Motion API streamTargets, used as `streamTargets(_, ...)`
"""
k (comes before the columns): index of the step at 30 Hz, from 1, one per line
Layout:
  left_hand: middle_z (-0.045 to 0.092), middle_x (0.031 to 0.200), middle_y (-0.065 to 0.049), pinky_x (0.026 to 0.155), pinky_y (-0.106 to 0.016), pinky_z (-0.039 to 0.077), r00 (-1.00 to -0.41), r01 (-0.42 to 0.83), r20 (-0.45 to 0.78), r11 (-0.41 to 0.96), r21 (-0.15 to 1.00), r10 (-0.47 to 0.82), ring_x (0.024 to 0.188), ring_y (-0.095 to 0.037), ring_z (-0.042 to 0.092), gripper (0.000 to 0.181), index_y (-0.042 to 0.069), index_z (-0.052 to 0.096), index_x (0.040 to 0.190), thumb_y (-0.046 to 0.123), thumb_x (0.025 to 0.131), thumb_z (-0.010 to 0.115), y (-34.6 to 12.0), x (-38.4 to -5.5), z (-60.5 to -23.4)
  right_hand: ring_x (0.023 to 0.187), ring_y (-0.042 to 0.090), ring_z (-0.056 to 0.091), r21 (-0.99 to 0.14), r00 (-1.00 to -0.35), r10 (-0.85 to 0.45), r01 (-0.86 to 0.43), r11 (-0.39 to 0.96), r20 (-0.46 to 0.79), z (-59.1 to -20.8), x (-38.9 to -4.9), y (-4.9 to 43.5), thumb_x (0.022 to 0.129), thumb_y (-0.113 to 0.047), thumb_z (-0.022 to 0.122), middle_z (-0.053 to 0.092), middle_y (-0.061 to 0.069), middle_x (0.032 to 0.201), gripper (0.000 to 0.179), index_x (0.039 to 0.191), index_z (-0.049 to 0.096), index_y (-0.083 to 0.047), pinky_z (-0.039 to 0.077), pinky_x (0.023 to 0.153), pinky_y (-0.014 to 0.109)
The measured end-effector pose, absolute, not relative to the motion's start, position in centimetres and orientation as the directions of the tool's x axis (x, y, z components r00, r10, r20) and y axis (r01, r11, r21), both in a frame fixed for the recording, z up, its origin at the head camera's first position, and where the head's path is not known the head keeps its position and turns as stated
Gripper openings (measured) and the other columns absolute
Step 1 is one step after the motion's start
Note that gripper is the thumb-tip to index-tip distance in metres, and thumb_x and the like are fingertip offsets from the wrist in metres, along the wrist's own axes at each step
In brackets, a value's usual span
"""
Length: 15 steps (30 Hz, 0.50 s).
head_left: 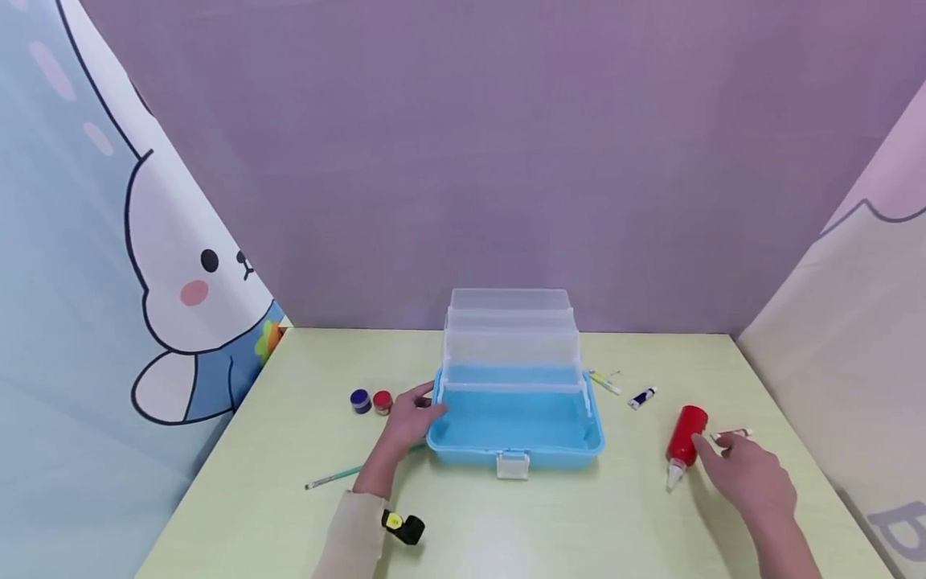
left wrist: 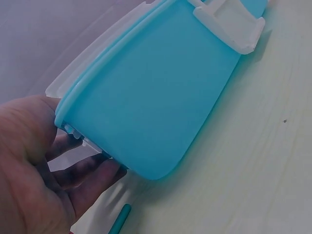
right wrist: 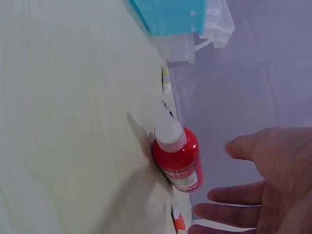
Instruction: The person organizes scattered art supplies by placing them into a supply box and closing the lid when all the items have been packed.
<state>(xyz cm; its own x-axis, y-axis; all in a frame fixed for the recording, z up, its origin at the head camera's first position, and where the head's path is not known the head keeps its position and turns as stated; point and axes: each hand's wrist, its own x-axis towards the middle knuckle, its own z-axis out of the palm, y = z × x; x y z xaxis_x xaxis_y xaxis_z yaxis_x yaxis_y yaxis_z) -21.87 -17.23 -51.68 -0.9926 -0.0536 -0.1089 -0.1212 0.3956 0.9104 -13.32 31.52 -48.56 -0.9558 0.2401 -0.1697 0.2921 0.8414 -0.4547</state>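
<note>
A light blue storage box [head_left: 514, 458] stands with its clear lid raised and its trays folded up at the back; a clear latch [head_left: 513, 466] hangs on its front. My left hand [head_left: 411, 420] grips the box's left side, thumb over the rim and fingers against the outer wall, as the left wrist view also shows. A red paint bottle [head_left: 687, 434] with a white nozzle lies on the table at the right, nozzle towards me. Beside it hovers my right hand [head_left: 752, 474], fingers spread and holding nothing; a gap separates them from the bottle [right wrist: 180, 163] in the right wrist view.
Left of the box are a blue paint pot [head_left: 360, 400], a red paint pot [head_left: 383, 401] and a teal paintbrush [head_left: 334, 478]. To its right lie a yellow-and-white tube [head_left: 604, 382], a dark-banded tube [head_left: 642, 397] and an orange-red tube [right wrist: 179, 222]. A purple backdrop [head_left: 506, 161] rises behind the table.
</note>
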Motion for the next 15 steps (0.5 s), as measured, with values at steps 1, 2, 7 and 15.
streamTargets(1,0.061,0.105,-0.011,0.076,-0.039,0.056,-0.993,-0.119,-0.107,0.395,0.911,-0.053,0.092,-0.027,0.059,0.056,0.013,0.056,0.138,0.023,0.086,0.072,-17.2,-21.9,-51.7,0.085,0.040,0.061,-0.452,-0.951,0.252,0.308,0.837,-0.180,-48.5,-13.4,31.4,0.093,-0.066,0.037,0.060,0.028,0.116,0.084,0.130,0.050,0.008,0.043,0.049,0.037)
streamTargets(2,0.061,0.105,-0.011,0.076,-0.039,0.056,-0.993,-0.122,-0.108,0.392,0.912,-0.057,0.092,-0.027,0.059,0.056,0.013,0.056,0.138,0.023,0.086,0.072,-17.2,-21.9,-51.7,0.085,0.039,0.061,-0.451,-0.944,0.267,0.327,0.831,-0.192,-48.5,-13.5,31.2,0.092,-0.069,0.036,0.059,0.028,0.119,0.087,0.131,0.050,0.007,0.043,0.050,0.037)
streamTargets(7,0.061,0.105,-0.012,0.077,-0.041,0.055,-0.991,-0.131,-0.109,0.382,0.915,-0.080,0.092,-0.028,0.058,0.055,0.012,0.057,0.137,0.022,0.085,0.073,-17.3,-21.9,-51.8,0.067,0.033,0.059,-0.454,-0.926,0.317,0.378,0.807,-0.207,-48.5,-14.1,30.2,0.087,-0.073,0.042,0.062,0.028,0.108,0.092,0.130,0.050,0.008,0.042,0.049,0.038)
streamTargets(15,0.062,0.103,-0.012,0.078,-0.039,0.055,-0.989,-0.142,-0.115,0.360,0.922,-0.094,0.091,-0.026,0.059,0.055,0.011,0.057,0.136,0.023,0.085,0.073,-17.2,-21.8,-52.2,0.054,0.026,0.049,-0.453,-0.930,0.326,0.368,0.812,-0.171,-49.3,-14.6,29.3,0.086,-0.067,0.053,0.052,0.006,0.062,0.079,0.120,0.056,0.004,0.036,0.046,0.035)
